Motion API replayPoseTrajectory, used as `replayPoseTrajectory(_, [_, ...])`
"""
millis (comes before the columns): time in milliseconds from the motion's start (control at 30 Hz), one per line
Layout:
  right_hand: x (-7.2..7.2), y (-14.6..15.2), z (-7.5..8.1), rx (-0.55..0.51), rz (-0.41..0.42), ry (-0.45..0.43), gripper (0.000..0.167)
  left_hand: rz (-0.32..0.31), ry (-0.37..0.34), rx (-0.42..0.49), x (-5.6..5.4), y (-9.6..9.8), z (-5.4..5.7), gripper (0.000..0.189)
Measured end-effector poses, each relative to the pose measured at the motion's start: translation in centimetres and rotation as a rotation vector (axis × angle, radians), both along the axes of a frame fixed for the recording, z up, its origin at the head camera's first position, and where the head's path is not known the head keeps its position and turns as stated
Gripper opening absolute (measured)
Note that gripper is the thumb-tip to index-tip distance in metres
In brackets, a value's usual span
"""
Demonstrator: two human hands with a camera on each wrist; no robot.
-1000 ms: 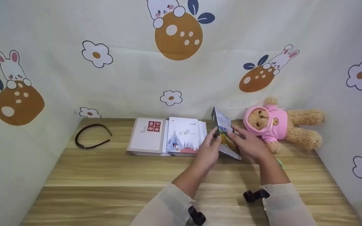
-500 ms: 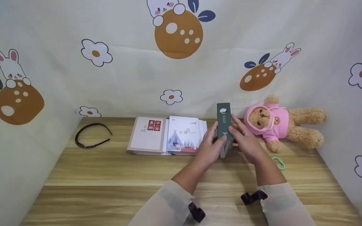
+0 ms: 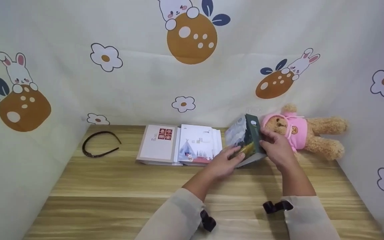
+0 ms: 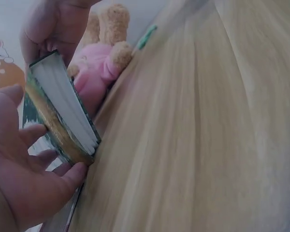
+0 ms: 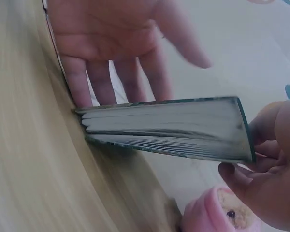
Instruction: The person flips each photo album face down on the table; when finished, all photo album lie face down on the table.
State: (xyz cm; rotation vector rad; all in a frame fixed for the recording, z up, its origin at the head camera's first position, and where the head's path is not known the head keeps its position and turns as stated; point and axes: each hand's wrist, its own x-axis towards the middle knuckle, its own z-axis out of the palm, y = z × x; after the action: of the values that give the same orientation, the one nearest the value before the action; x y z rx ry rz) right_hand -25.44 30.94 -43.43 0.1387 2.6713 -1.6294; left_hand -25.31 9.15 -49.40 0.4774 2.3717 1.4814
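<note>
A thick photo album [image 3: 245, 140] with a painted landscape cover and a dark green spine stands tilted on the wooden table. Its page edges show in the right wrist view, and its lower edge meets the tabletop. My left hand [image 3: 223, 163] rests its straight fingers against the landscape cover, thumb held away from it. At the spine side, my right hand [image 3: 278, 150] holds the album, its thumb and curled fingers on the spine edge. Just left lie two light-coloured albums, one with red square characters [image 3: 157, 143] and one with a tent picture [image 3: 195, 143].
A teddy bear [image 3: 298, 133] in a pink hoodie lies at the back right, close behind my right hand. A dark headband [image 3: 88, 146] lies at the far left. In the left wrist view a green band [image 4: 147, 37] is on the table. A printed curtain [image 3: 138, 83] encloses the table.
The album turned until its spine faced up, then leaned over with the spine to the right and the landscape cover facing left. My right hand shifted right toward the bear.
</note>
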Motion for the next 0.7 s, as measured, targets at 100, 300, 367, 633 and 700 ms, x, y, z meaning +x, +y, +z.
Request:
replayPoseTrajectory(100, [-0.1, 0.5, -0.4, 0.109, 0.026, -0.061, 0.066, -0.013, 0.018, -0.097, 0.0, 0.1, -0.3, 0.057])
replayPoseTrajectory(300, [-0.5, 0.9, -1.0, 0.251, 0.069, -0.137, 0.069, -0.048, 0.101, -0.249, 0.0, 0.5, 0.0, 0.052])
replayPoseTrajectory(367, [-0.5, 1.0, -1.3, 0.264, 0.072, -0.155, 0.068, -0.060, 0.115, -0.286, 0.0, 0.6, 0.2, 0.051])
replayPoseTrajectory(633, [-0.6, 1.7, -2.3, 0.299, 0.098, -0.179, 0.069, -0.060, 0.164, -0.377, -0.2, 0.8, 0.2, 0.054])
replayPoseTrajectory(700, [-0.6, 1.9, -2.5, 0.331, 0.112, -0.166, 0.068, -0.066, 0.196, -0.409, -0.3, 0.8, 0.1, 0.056])
